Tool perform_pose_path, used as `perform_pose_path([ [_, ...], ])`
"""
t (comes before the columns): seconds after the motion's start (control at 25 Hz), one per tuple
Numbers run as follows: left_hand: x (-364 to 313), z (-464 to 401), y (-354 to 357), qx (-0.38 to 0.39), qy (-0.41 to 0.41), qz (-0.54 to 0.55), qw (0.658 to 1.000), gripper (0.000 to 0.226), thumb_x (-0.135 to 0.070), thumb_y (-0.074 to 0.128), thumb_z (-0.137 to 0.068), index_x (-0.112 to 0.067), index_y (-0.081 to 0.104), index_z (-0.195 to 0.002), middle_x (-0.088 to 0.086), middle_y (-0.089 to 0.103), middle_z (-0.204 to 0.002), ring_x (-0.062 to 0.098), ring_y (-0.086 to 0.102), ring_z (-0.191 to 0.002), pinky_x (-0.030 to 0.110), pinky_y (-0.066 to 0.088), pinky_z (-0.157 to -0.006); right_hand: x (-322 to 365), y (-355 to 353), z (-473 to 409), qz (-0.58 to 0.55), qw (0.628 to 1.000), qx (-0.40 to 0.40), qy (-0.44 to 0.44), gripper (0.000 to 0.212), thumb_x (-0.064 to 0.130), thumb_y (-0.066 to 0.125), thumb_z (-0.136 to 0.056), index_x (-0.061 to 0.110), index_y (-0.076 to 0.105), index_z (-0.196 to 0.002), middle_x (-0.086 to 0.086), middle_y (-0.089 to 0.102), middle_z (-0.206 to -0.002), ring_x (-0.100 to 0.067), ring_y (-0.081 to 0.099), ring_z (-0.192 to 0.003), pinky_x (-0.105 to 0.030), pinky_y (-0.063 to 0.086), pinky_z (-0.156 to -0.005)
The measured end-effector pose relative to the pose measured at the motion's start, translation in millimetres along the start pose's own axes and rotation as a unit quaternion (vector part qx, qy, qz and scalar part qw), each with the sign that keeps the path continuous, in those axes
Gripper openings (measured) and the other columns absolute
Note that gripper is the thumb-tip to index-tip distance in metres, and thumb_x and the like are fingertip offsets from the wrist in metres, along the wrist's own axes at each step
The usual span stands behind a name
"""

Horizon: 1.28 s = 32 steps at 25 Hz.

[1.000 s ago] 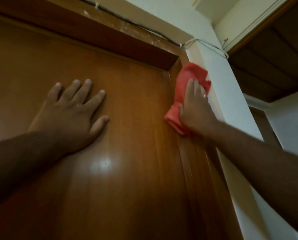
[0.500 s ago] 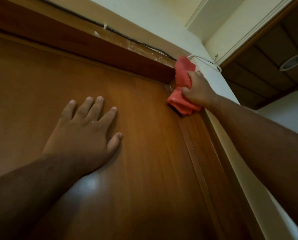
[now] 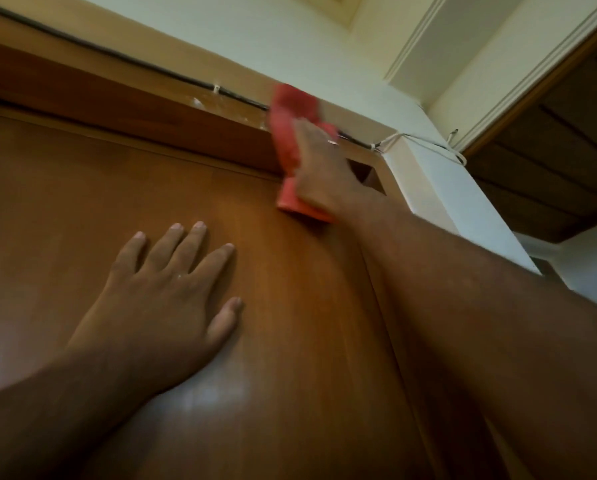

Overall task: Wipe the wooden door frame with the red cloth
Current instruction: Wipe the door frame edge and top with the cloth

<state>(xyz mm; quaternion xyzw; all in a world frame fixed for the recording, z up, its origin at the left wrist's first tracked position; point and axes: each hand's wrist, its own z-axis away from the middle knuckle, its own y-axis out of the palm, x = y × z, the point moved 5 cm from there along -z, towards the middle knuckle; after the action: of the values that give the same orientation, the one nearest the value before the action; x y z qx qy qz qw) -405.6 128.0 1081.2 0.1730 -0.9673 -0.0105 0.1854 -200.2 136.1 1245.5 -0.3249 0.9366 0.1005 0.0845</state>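
Her right hand (image 3: pixel 319 171) presses the red cloth (image 3: pixel 292 133) flat against the door frame (image 3: pixel 186 123), above the left hand (image 3: pixel 172 289) spread on the door (image 3: pixel 65 209).

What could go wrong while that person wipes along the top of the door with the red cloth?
The red cloth is sweeping along the top door frame right beside a thin black cable held by a small clip; it could snag and pull the cable loose. White flecks on the frame could smear or flake off. The left hand lies flat on the glossy door, so it may slip or leave prints.
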Motion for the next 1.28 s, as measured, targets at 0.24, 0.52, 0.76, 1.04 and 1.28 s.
perform_pose_path([
  [0.24, 8.5, 8.1, -7.2, -0.006, 0.011, 0.009, 1.000, 0.075, -0.072, 0.016, -0.093, -0.033, 0.036, -0.154, 0.011, 0.039, -0.159, 0.031, 0.038, -0.146, 0.052, 0.028, -0.115, 5.8, -0.9, -7.8, 0.078, 0.996, 0.016, -0.029, 0.069, 0.030, 0.067, -0.079, 0.010, 0.039, -0.138, -0.014, 0.047, -0.139, -0.030, 0.048, -0.124, -0.039, 0.041, -0.101],
  [0.52, 190.5, 41.7, 10.2, 0.060, -0.143, -0.103, 0.983, 0.101, -0.084, 0.032, -0.079, -0.033, 0.004, -0.161, 0.003, 0.005, -0.171, 0.029, 0.010, -0.156, 0.057, 0.018, -0.122, -43.3, -21.5, -3.6, 0.107, 0.990, 0.077, 0.052, 0.063, 0.028, 0.063, -0.083, 0.011, 0.039, -0.139, -0.016, 0.046, -0.141, -0.034, 0.049, -0.123, -0.047, 0.044, -0.101],
  [0.76, 214.0, 80.0, 17.3, 0.033, -0.196, -0.037, 0.979, 0.096, -0.086, 0.033, -0.080, -0.043, -0.005, -0.158, -0.007, -0.001, -0.171, 0.021, 0.010, -0.155, 0.057, 0.018, -0.121, 159.0, 45.3, -43.7, 0.038, 0.994, 0.037, -0.095, 0.090, 0.049, 0.056, -0.084, 0.021, 0.011, -0.157, -0.013, 0.015, -0.164, -0.036, 0.014, -0.148, -0.050, 0.015, -0.118],
  [1.04, 183.1, 80.0, -27.0, 0.036, -0.181, 0.001, 0.983, 0.095, -0.084, 0.005, -0.083, -0.028, 0.001, -0.160, -0.001, 0.004, -0.169, 0.021, 0.006, -0.155, 0.047, 0.005, -0.122, 140.5, 56.4, -21.7, 0.126, 0.986, -0.084, -0.067, 0.079, 0.037, 0.055, -0.085, 0.012, 0.022, -0.152, -0.016, 0.033, -0.153, -0.037, 0.032, -0.137, -0.050, 0.025, -0.113],
  [1.28, 170.0, 79.1, -40.5, 0.037, -0.186, 0.037, 0.981, 0.096, -0.080, 0.001, -0.082, -0.024, 0.003, -0.160, 0.004, 0.003, -0.171, 0.024, -0.001, -0.156, 0.048, 0.000, -0.123, 54.3, 23.3, -17.4, 0.115, 0.985, -0.090, 0.087, 0.055, 0.030, 0.052, -0.087, 0.009, 0.039, -0.135, -0.019, 0.050, -0.132, -0.039, 0.048, -0.118, -0.051, 0.040, -0.099],
])
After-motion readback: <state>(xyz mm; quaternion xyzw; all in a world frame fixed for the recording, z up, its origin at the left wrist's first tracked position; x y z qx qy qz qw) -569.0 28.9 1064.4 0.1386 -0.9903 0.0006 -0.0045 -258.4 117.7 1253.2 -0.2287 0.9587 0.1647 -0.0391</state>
